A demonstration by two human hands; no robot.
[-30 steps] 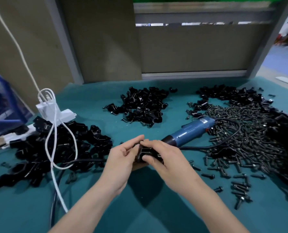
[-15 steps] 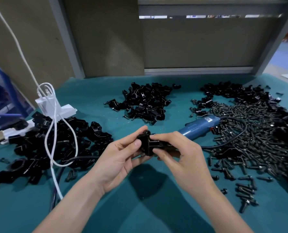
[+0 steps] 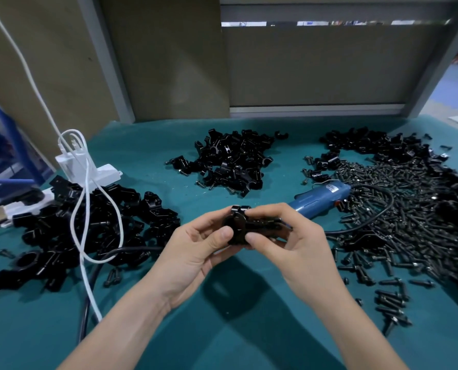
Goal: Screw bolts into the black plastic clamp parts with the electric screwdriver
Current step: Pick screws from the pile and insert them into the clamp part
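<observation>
Above the green-covered bench's (image 3: 235, 329) near edge, left hand (image 3: 193, 252) and right hand (image 3: 294, 244) pinch black plastic clamp parts (image 3: 245, 227), apparently aligning them; the blue electric screwdriver (image 3: 321, 198) lies unused behind them.

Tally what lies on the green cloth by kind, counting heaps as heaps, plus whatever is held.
Clamp-part heaps: 3 (left heap, middle heap, right heap)
Bolt heap: 1
Electric screwdriver: 1
White power strip: 1
Held clamp part: 1
Total: 7
</observation>
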